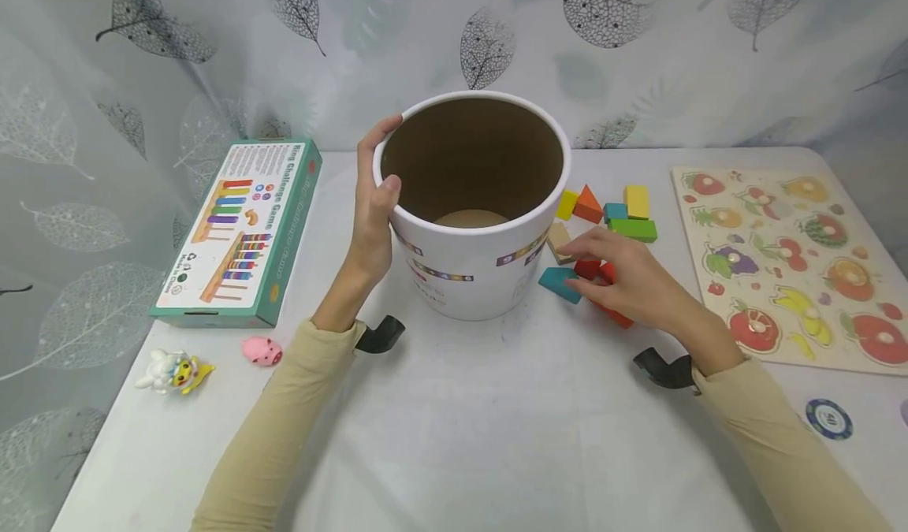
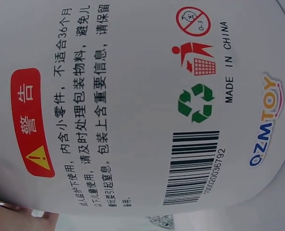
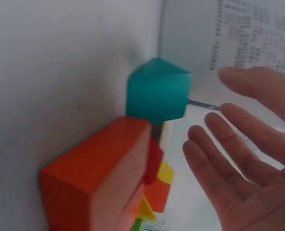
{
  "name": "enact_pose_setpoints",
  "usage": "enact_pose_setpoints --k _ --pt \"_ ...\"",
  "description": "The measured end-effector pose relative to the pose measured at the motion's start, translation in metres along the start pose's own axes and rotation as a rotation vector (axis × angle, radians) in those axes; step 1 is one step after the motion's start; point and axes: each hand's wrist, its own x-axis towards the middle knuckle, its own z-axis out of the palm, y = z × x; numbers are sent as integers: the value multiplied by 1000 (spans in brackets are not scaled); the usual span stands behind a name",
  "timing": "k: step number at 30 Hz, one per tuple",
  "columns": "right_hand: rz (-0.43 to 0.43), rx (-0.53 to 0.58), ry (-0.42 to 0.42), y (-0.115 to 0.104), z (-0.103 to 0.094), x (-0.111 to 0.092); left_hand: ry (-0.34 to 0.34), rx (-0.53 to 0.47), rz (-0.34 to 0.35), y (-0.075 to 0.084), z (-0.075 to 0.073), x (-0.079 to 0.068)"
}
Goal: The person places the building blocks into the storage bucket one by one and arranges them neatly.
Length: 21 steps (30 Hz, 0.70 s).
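The left hand (image 1: 373,221) has its grip curled at the left rim of the white bucket (image 1: 461,276), presumably to steady it. Right of the bucket, the right hand (image 1: 631,280) has its grip parted (holding nothing) near the teal block (image 1: 559,284) on the counter (image 1: 496,429).

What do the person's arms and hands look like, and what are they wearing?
Both the left hand and the right hand are bare, with no gloves. The left sleeve and right sleeve are long, plain and beige. A small, curved black piece sticks out by the left cuff, and another by the right cuff.
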Motion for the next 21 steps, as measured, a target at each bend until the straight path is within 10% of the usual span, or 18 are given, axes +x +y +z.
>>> enact_pose_setpoints --k 9,21 --pt "89 -14 -159 5 15 3 3 -23 -11 0 -1 -1" --pt "11 -85 -85 -1 3 3 -2 -15 -3 -1 -1 0"
